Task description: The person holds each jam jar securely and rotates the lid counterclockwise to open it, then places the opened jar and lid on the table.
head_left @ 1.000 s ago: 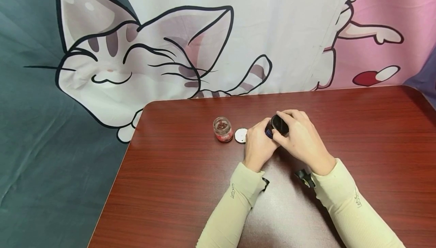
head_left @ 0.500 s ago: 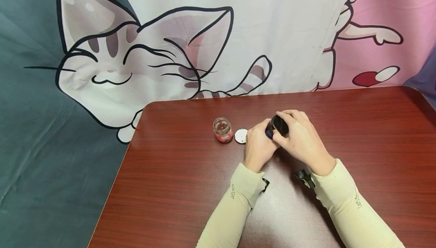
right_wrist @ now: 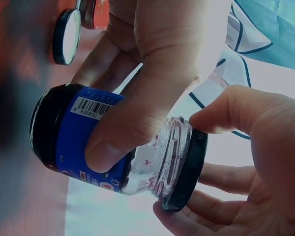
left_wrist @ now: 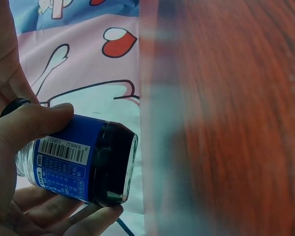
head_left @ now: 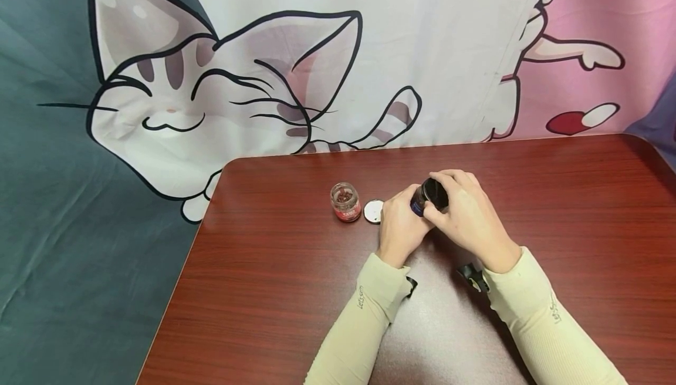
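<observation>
A glass jar [right_wrist: 145,169] with a blue label and dark contents is gripped round its body by my left hand [head_left: 404,223]. In the left wrist view the left thumb [left_wrist: 44,118] lies along the blue label [left_wrist: 64,162], fingers beneath. At the jar's mouth is a black lid [right_wrist: 188,172], which my right hand [head_left: 467,215] pinches by the rim between thumb and fingers. The lid sits slightly askew at the glass threads [right_wrist: 171,152]. The jar is tilted, its mouth toward the right hand.
Left of the hands, an uncovered glass jar [head_left: 345,203] with a red label and some reddish-brown contents stands on the brown table [head_left: 274,267]. Next to it lies a white-lined lid [head_left: 372,211], partly behind the left hand. A cartoon-print curtain [head_left: 454,50] hangs along the far edge.
Both hands stay almost in place on the jar and lid. The right fingertips and the lid have shifted very slightly to the right. The red-labelled jar has not moved.
</observation>
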The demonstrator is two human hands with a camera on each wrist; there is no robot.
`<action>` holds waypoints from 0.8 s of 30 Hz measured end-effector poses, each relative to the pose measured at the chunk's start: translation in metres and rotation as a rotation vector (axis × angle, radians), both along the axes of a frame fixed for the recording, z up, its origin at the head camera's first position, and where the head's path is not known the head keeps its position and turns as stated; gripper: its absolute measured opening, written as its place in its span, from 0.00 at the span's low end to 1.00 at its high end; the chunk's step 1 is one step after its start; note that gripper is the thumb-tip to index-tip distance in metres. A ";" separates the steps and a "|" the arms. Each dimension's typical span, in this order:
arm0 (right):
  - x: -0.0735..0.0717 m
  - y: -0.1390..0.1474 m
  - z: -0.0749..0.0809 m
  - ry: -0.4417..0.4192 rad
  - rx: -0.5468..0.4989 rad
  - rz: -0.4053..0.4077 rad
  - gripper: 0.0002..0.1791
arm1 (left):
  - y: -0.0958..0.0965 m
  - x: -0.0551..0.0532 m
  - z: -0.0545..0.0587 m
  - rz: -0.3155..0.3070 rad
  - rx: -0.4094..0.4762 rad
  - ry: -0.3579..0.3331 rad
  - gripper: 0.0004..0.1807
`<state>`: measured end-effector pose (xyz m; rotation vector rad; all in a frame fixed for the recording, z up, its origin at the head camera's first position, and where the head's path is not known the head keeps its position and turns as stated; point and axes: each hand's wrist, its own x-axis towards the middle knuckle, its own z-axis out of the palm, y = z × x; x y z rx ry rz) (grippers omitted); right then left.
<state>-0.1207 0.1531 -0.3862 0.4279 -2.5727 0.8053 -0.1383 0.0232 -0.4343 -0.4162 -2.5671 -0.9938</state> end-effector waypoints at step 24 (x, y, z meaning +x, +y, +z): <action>0.000 0.000 0.002 -0.013 -0.004 -0.013 0.28 | -0.001 0.000 0.000 0.009 0.006 -0.018 0.15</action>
